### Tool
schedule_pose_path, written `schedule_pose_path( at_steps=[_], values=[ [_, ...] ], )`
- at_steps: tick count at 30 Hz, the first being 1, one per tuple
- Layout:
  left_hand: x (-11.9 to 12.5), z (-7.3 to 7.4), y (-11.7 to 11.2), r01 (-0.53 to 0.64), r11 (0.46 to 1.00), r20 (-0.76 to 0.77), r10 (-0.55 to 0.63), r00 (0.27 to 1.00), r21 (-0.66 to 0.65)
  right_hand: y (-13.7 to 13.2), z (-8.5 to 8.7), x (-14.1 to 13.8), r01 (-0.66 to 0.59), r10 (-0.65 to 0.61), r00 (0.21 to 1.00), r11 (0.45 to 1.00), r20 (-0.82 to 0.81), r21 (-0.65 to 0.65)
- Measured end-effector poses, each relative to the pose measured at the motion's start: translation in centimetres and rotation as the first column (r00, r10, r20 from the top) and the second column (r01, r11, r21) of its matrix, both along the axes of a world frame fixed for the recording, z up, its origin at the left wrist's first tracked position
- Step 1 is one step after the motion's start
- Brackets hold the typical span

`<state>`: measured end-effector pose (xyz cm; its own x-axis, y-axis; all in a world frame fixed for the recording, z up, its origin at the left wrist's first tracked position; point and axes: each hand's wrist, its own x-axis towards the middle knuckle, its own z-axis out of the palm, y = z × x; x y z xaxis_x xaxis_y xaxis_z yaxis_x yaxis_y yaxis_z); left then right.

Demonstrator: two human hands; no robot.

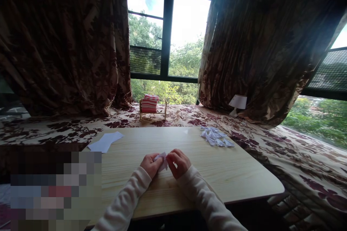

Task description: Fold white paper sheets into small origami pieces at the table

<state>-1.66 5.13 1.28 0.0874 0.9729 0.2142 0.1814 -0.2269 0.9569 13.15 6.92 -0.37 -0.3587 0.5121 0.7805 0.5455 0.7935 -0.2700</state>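
Daylight floods through the window (166, 32), its right pane (188, 25) washed white, while the floral curtains (67, 39) hang in shadow. The tabletop (130, 140) catches faint glare at its far edge; pixelation covers most of its left edge. The folded paper (163, 163) looks soft; wide-angle distortion slants the sides.

Paper sheets (105, 142) lay left on worktop (233, 177) | folded-paper pile (215, 138), right | paper piece (163, 166), between left hand (150, 165) and right hand (181, 164) | cloth stack (149, 104) sat on rack (165, 109) behind worktop | lamp (239, 101), right of rack
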Motion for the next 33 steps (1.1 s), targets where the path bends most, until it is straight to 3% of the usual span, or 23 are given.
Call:
schedule_pose_path(
  at_steps=[9,19,29,33],
  values=[
    [0.1,-0.2,0.1,0.029,0.999,-0.05,-0.027,0.998,0.038,1.0,-1.1,-0.1,0.009,-0.008,0.999,1.0,-0.05,0.028],
    [0.4,0.0,-0.1,0.003,0.997,-0.071,0.002,0.998,0.072,1.1,-1.1,-0.1,0.027,-0.028,0.998,1.0,-0.053,-0.014],
    [0.4,0.0,-0.2,-0.015,0.996,-0.026,0.017,1.0,0.083,1.5,-1.6,-0.4,-0.056,0.007,0.975,0.974,-0.22,-0.219],
    [0.4,0.1,-0.3,-0.004,0.995,-0.04,0.008,0.999,0.098,1.5,-1.5,-0.4,-0.138,0.077,0.961,0.965,-0.264,-0.221]
  ],
)
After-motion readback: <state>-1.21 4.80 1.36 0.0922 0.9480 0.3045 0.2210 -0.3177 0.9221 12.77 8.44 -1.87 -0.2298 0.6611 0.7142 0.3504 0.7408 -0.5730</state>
